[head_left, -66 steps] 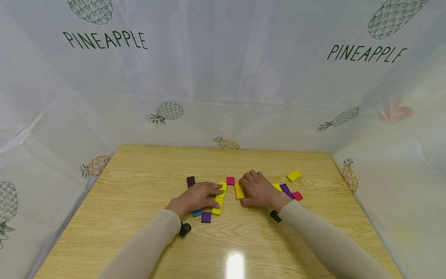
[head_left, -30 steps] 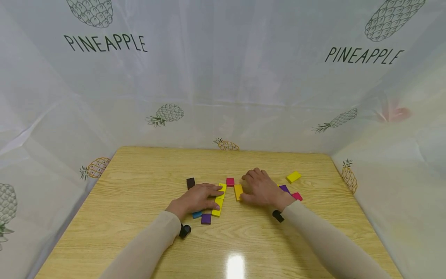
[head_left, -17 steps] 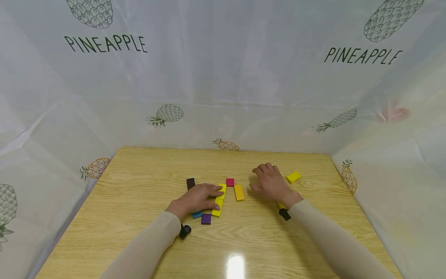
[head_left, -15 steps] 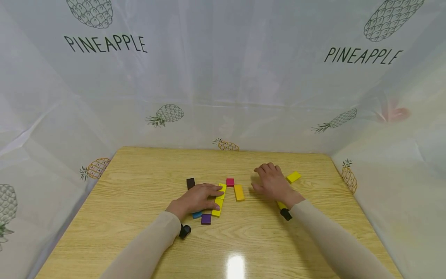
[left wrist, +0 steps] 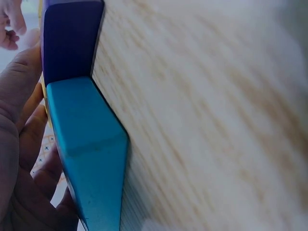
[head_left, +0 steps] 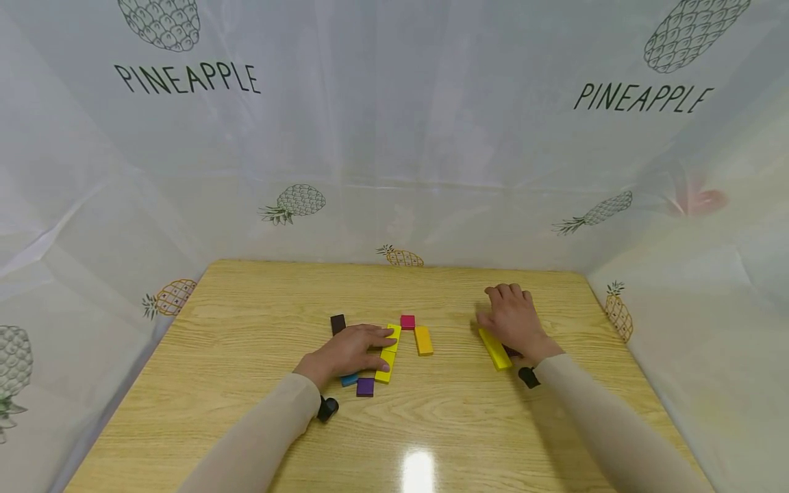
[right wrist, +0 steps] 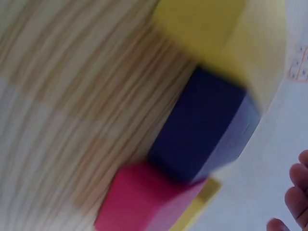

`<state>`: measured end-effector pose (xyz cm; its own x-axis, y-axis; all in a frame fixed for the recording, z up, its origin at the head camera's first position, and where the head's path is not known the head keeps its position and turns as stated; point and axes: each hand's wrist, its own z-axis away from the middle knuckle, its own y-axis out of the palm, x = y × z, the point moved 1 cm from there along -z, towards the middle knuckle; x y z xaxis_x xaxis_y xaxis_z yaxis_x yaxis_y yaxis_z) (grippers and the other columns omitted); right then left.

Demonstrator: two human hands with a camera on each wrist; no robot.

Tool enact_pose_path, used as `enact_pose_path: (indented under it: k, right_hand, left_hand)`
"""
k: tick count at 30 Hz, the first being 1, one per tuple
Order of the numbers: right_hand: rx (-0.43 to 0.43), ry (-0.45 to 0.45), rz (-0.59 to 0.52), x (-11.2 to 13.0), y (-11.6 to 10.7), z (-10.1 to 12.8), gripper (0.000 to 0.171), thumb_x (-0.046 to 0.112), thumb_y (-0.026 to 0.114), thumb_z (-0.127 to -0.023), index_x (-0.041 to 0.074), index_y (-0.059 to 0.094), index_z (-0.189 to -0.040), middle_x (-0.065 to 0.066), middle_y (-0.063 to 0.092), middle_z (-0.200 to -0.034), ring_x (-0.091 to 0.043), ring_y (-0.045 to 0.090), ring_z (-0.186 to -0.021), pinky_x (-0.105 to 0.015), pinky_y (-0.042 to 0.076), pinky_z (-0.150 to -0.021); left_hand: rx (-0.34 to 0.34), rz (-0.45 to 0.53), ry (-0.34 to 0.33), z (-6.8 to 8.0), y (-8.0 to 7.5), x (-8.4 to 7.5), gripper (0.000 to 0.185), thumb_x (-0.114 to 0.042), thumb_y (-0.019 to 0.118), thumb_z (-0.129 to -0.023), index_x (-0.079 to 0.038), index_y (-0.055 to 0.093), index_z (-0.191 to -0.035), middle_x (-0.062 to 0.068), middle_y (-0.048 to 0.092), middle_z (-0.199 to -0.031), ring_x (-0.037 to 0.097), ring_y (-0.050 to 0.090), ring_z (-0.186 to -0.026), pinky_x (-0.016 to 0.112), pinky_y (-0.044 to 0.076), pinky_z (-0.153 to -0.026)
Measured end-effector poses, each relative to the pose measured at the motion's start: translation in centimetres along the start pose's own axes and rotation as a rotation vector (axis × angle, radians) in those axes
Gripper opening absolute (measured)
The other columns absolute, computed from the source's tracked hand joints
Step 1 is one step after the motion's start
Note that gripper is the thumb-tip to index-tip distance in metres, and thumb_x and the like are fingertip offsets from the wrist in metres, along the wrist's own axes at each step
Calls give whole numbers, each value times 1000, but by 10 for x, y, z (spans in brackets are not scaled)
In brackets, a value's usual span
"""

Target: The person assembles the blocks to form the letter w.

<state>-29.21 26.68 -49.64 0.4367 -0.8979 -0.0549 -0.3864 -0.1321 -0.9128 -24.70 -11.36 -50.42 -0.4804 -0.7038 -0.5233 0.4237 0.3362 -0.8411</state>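
My left hand rests over a group of coloured blocks, its extended fingers lying on two yellow blocks set end to end. A black block, a blue block and a purple block show around it. My right hand, fingers loosely bent, is above the right-hand group, beside a long yellow block. The right wrist view shows a dark purple block and a pink block there, with the right fingers apart from them. That hand partly hides the group in the head view.
Between the hands lie a small pink-red block and an orange block. The wooden table ends at a back edge against a white pineapple-print sheet. Each wrist wears a black camera.
My right hand has let go of the orange block and moved right, over the other group, uncovering the long yellow block and hiding the far yellow one. My left hand stays put.
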Motion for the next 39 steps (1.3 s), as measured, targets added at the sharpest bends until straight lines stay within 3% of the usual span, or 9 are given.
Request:
enact_pose_path:
  k: [4, 8, 13, 20, 28, 39]
  right_hand:
    - [39, 87, -2, -16, -2, 5, 50, 32, 69, -99, -5, 61, -131, -26, 62, -123, -47, 53, -112, -59, 45, -86]
    - [118, 213, -52, -28, -7, 11, 55, 35, 62, -102, -8, 57, -137, -31, 59, -131, -52, 48, -121, -67, 42, -97]
    - [189, 311, -78, -41, -10, 20, 67, 41, 64, -101, -12, 51, -141, -36, 53, -138, -57, 41, -129, -73, 37, -103]
    - [273, 350, -79, -52, -8, 28, 81, 52, 65, -100, -14, 48, -145, -40, 48, -141, -61, 36, -131, -76, 34, -103]
    - [360, 384, -92, -58, -4, 34, 83, 58, 59, -101, -12, 49, -143, -39, 46, -143, -60, 37, -129, -77, 32, -102]
    - [376, 390, -101, -57, -3, 36, 78, 60, 57, -101, -12, 57, -130, -38, 51, -135, -58, 41, -123, -77, 33, -98]
  left_hand:
    - [0, 1, 0, 0, 0, -1, 59, -45, 71, -100, -25, 58, -154, -7, 45, -166, 26, 36, -158, 50, 30, -129]
    - [2, 0, -2, 1, 0, -1, 59, -44, 71, -100, -25, 58, -154, -6, 45, -166, 27, 35, -158, 51, 30, -129]
    - [0, -7, 3, 1, 0, -1, 59, -44, 71, -100, -24, 58, -154, -5, 46, -166, 27, 36, -157, 50, 30, -129]
    - [-18, -8, 38, 1, 0, -1, 58, -42, 72, -100, -19, 60, -152, -1, 49, -163, 28, 39, -156, 50, 33, -127]
    - [-2, -1, 13, 2, -2, -3, 58, -42, 71, -101, -23, 58, -154, -5, 46, -165, 26, 36, -158, 50, 30, -129]
    - [3, 8, 7, 3, -2, -3, 58, -42, 71, -101, -23, 58, -154, -5, 45, -166, 27, 35, -158, 50, 30, -129]
